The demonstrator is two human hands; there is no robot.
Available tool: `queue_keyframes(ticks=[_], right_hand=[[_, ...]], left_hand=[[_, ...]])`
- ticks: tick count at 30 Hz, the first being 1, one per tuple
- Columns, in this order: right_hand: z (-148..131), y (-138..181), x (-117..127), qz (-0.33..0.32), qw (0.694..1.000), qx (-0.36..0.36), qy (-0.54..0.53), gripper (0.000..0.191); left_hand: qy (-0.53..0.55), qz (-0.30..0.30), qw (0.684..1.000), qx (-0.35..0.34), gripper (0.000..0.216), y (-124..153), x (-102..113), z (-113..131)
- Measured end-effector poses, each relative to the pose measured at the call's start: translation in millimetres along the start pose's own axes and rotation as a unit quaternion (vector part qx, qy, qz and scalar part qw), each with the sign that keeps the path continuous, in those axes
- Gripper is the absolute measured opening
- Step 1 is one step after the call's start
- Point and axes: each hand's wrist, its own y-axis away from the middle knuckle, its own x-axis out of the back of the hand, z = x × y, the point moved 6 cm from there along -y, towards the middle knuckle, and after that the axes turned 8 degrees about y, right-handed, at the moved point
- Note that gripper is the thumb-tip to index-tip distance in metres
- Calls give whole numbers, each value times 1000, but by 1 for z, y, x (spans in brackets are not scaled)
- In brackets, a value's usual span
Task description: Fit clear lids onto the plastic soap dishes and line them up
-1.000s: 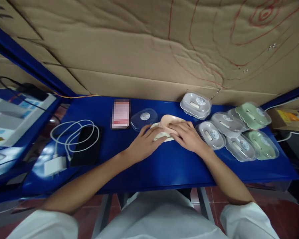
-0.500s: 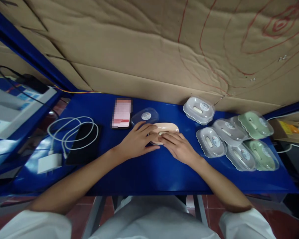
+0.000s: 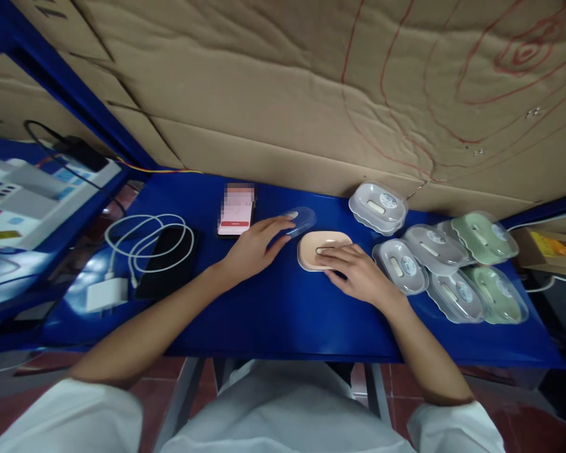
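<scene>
A peach soap dish (image 3: 314, 245) lies on the blue table (image 3: 283, 302), in the middle. My right hand (image 3: 357, 274) rests on its near right edge, fingers laid flat and together on the rim. My left hand (image 3: 253, 246) reaches left of the dish to a clear oval lid (image 3: 299, 219); its fingers curl around the lid's near side and lift one edge. The lid carries a small round sticker.
Several lidded soap dishes, grey (image 3: 376, 206) and green (image 3: 483, 234), crowd the right of the table. A phone (image 3: 236, 209) lies behind my left hand. A black slab (image 3: 167, 260) with a coiled white cable (image 3: 141, 242) and charger (image 3: 106, 294) lies left. Cardboard (image 3: 311, 94) walls the back.
My left hand left the peach dish and moved back-left onto the clear lid. The dish now lies flat, with only my right hand on it.
</scene>
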Motion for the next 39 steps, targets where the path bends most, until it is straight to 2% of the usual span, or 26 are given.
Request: queue_keyframes(ticks=[2,4,6,7,8,10,12,13,17,22,26,31,39], right_hand=[[0,0,-2,17,1000,2,-5,26],[7,2,2,62,998,-29,3,26],[18,7,9,108,990,-90,12,41],[23,9,11,110,987,-114,10,51],[28,10,11,92,987,-129,2,61],[31,11,3,11,991,-129,-20,86],[31,11,-7,-57,991,-115,-33,108],[32,10,-11,-71,990,-113,-35,113],[34,6,-22,-43,991,-116,-43,104],[42,6,-29,0,990,-123,-65,105],[48,8,-30,18,988,-135,-78,105],[52,7,-33,-13,987,-132,-86,92],[51,5,-39,28,991,-105,-76,88]], left_hand=[[61,4,998,-10,33,1,-1,5],[83,-41,994,-59,32,5,-11,13],[63,-99,984,-132,36,11,-24,24],[43,-118,979,-163,40,15,-30,28],[21,-128,974,-184,45,17,-34,31],[-20,-125,972,-198,46,19,-39,34],[-48,-98,979,-173,39,17,-38,31],[-56,-81,983,-153,36,15,-36,28],[-53,-33,993,-101,37,12,-29,18],[-50,-27,996,-75,48,12,-29,8],[-30,-68,992,-100,58,12,-35,6],[-58,-48,989,-130,53,11,-34,4],[-88,-42,983,-154,46,7,-31,-1]])
